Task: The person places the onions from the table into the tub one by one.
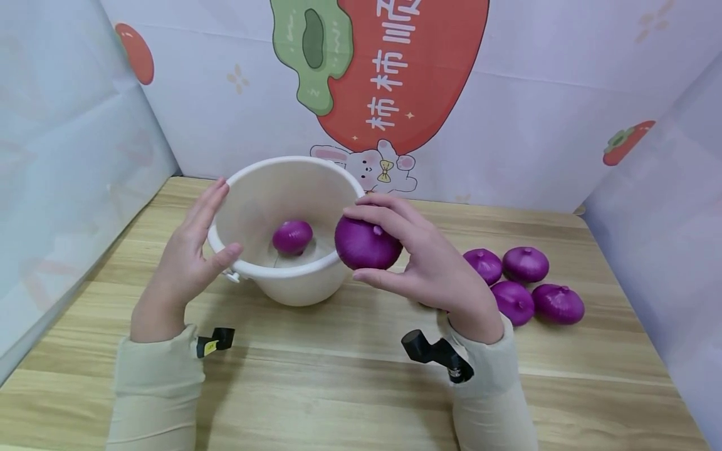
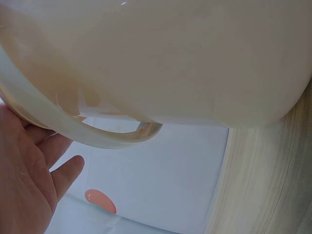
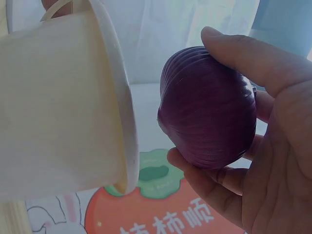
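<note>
A white bucket (image 1: pixel 299 289) stands upright on the table, with one purple onion (image 1: pixel 292 237) lying at its bottom. At the bucket's left rim is my left hand (image 1: pixel 188 260), fingers spread and fairly straight along the outside, thumb pointing over the near edge. The left wrist view shows those fingertips right at the white rim (image 2: pixel 63 124). My right hand (image 1: pixel 431 260) holds another purple onion (image 1: pixel 368 245) beside the right rim, thumb below and fingers over the top. In the right wrist view this onion (image 3: pixel 209 107) is apart from the bucket's rim (image 3: pixel 127 131).
Several more purple onions (image 1: pixel 526 264) lie grouped on the wooden table (image 1: pixel 316 382) at the right, partly behind my right hand. A printed backdrop (image 1: pixel 530 125) stands close behind the bucket, with side panels left and right. Wrist cameras (image 1: pixel 434 354) sit at both cuffs.
</note>
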The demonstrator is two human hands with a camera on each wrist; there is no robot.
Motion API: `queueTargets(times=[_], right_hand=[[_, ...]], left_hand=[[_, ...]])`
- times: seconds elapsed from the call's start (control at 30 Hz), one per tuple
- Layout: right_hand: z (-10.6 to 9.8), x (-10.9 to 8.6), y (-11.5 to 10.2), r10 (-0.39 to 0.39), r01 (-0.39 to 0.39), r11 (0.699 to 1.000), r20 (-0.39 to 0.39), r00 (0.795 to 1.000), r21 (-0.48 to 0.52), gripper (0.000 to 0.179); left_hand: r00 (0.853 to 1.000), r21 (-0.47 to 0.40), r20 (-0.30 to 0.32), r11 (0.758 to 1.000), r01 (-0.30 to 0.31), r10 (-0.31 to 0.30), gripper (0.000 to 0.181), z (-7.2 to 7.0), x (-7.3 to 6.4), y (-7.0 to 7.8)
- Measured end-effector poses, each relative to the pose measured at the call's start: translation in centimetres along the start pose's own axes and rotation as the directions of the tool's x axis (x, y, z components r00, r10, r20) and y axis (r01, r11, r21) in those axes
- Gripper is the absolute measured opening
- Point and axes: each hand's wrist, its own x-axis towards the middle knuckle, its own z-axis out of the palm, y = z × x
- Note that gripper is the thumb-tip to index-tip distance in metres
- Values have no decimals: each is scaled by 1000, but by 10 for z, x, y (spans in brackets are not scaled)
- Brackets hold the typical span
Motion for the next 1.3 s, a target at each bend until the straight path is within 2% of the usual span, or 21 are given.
queueTargets(times=[0.43, 0.77, 1.13, 1.3], right_hand=[[21, 26, 8, -85, 83, 990, 6, 996, 118, 62], [36, 38, 21, -88, 95, 987, -60, 994, 128, 63], [46, 42, 25, -58, 68, 991, -89, 994, 112, 65], [52, 42, 30, -8, 17, 997, -122, 993, 75, 67]], left_hand=[[1000, 4, -9, 1000, 0, 0, 78, -2, -2, 0], [1000, -8, 0, 1000, -5, 5, 79, 0, 0, 1], [1000, -6, -3, 1000, 7, -7, 78, 1, 0, 1], [1000, -7, -10, 1000, 0, 0, 78, 2, 0, 0]])
